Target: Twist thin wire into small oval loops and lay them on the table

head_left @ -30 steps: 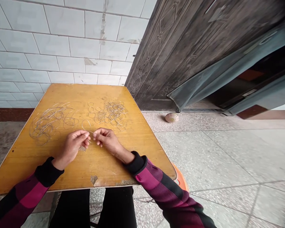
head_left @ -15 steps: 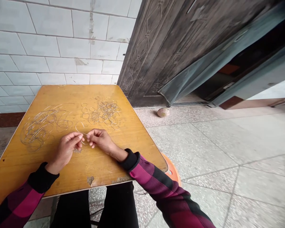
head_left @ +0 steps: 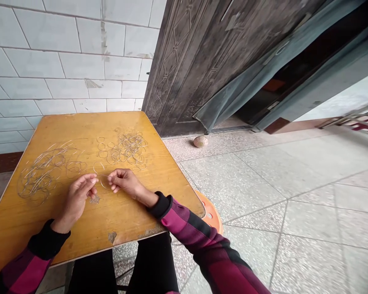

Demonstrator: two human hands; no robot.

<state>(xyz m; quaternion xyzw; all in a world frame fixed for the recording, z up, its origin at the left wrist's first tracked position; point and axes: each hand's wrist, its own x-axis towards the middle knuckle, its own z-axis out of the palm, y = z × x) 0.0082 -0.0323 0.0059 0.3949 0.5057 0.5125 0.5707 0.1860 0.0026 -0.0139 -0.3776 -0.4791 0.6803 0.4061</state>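
My left hand (head_left: 76,198) and my right hand (head_left: 124,183) rest on a worn yellow wooden table (head_left: 79,228), fingertips facing each other. Both pinch the ends of one thin wire piece (head_left: 102,177) bent into a curve between them. A tangle of loose thin wires (head_left: 43,173) lies to the left of my left hand. A pile of small bent wire loops (head_left: 125,148) lies just beyond my right hand.
A white tiled wall (head_left: 64,61) stands behind the table. A dark carved door (head_left: 202,61) and a grey curtain (head_left: 251,77) are at the right. A round stone (head_left: 200,141) lies on the terrazzo floor. An orange stool (head_left: 211,214) shows under the table's right corner.
My head has turned right and tilted, so the table has slid left in view. Both hands stay pinched on the wire piece, slightly further apart.
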